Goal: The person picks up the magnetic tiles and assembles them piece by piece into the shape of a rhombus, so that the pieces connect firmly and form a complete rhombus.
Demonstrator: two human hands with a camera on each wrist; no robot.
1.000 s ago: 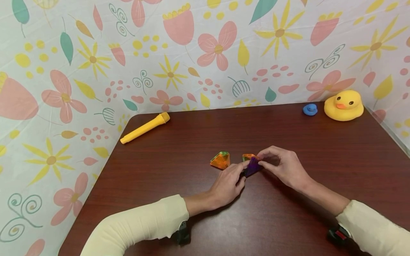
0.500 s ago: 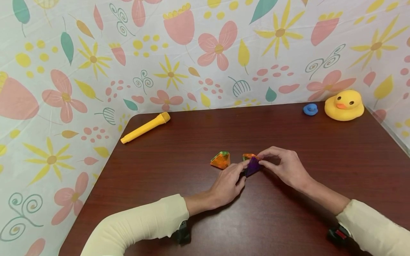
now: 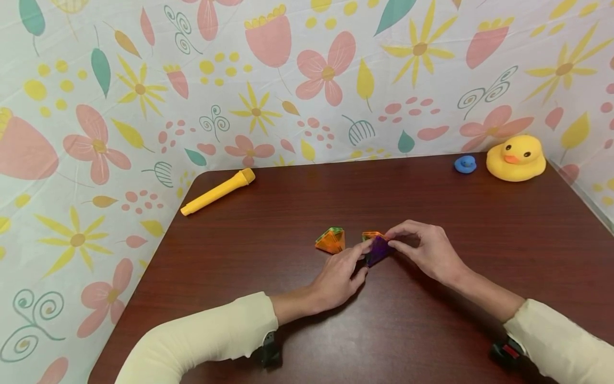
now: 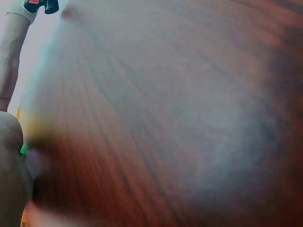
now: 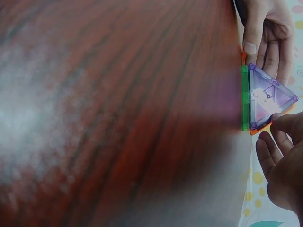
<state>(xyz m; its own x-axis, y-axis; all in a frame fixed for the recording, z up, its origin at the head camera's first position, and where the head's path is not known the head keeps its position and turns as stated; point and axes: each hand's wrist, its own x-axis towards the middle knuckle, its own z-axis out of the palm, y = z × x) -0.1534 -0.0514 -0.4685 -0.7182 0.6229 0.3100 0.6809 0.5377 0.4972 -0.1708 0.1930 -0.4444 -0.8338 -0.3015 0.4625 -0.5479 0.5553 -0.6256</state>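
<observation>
A small pyramid of magnetic tiles stands on the table, its purple triangle tile (image 3: 377, 252) facing me and an orange tile (image 3: 372, 234) behind. The right wrist view shows a green tile (image 5: 245, 98) along its base. My right hand (image 3: 429, 254) pinches the pyramid's upper right edge between thumb and fingers. On its left side, my left hand (image 3: 337, 281) holds it, index finger up at the purple tile and thumb low by the base. Just left sits a second pyramid (image 3: 330, 241) of orange and green tiles. In the left wrist view the work is mostly hidden.
A yellow toy microphone (image 3: 218, 192) lies at the back left of the dark wooden table (image 3: 288, 200). At the back right are a small blue duck (image 3: 465, 164) and a big yellow duck (image 3: 515, 158). A flower-patterned cloth (image 3: 297, 122) hangs behind.
My left forearm has shifted slightly left, and the pyramid between my hands has turned very slightly. The right hand keeps its grip; the second pyramid has not moved.
</observation>
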